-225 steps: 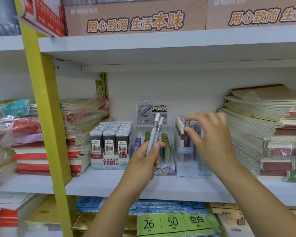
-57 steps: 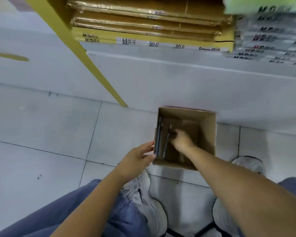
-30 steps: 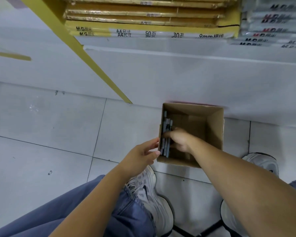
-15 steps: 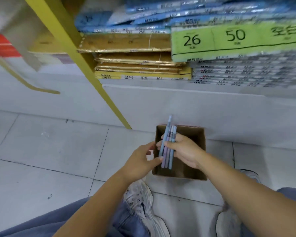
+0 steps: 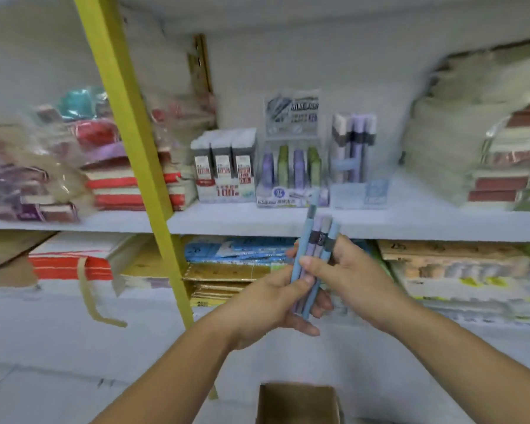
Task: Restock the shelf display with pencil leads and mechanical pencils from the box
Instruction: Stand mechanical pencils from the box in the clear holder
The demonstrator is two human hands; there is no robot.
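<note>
Your fingers (image 5: 301,281) curl round a bundle of mechanical pencils (image 5: 315,255), left hand (image 5: 266,304) low on the barrels, right hand (image 5: 357,275) behind them. Half a second ago the bundle hung just over the box (image 5: 299,403); now it stands before the shelf (image 5: 233,221), below the pencil display (image 5: 352,154). Slotting in looks next.

Matt pastel plastic pencils (image 5: 314,255), brown cardboard box (image 5: 299,403), glossy clear wrappers (image 5: 43,166).
</note>
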